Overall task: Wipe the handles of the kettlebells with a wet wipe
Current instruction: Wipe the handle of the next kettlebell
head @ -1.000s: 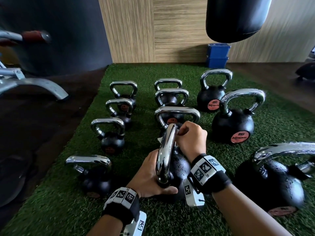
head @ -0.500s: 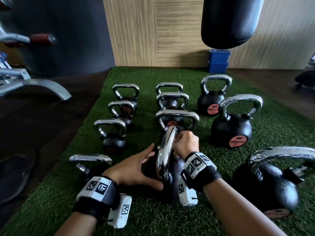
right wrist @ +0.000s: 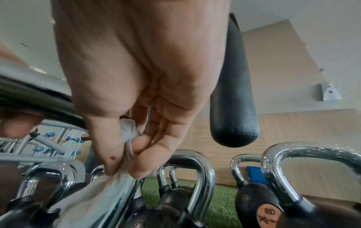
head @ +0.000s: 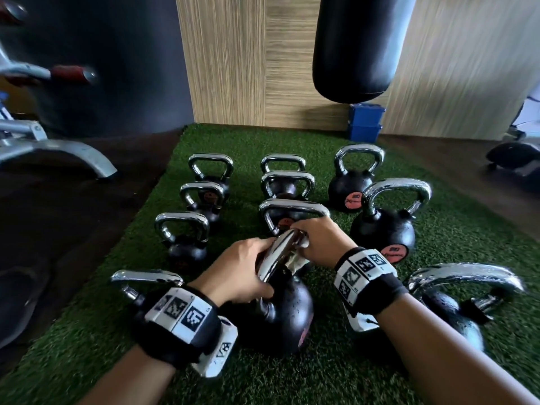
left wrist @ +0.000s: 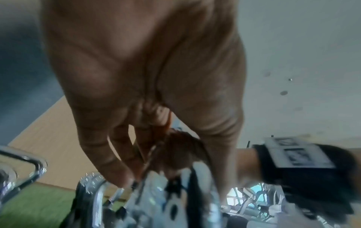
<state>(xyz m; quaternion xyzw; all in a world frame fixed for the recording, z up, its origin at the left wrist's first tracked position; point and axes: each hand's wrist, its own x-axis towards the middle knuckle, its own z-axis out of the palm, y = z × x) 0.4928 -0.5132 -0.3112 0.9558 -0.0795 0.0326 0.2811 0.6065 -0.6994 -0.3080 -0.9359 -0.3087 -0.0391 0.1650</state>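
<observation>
so the big change from a second back: the left hand [head: 239, 273] was cupped low against the body of the front kettlebell [head: 280, 314], half a second ago it had opened up beside it, and now it's come up and wrapped over the near part of the chrome handle [head: 274, 255]. the bell itself looks tipped over to the right now, handle leaning, where it stood more upright before.

right hand [head: 321, 241] has stayed up at the far top of that handle the whole time. its grip is narrow, thumb and fingertips pinching the wet wipe [right wrist: 109, 189], and the right wrist view shows the white cloth draped over the chrome. left grip is closed round the handle, holding the bell steady.

my read is the left hand switched from bracing the body to bracing the handle, so the wipe can get dragged along a fresh stretch. this one's mid-wipe, not finished.

the other kettlebells sit in rows on the green turf [head: 455, 223], punching bag [head: 359, 48] hanging behind. can't tell which handles are already done.
</observation>
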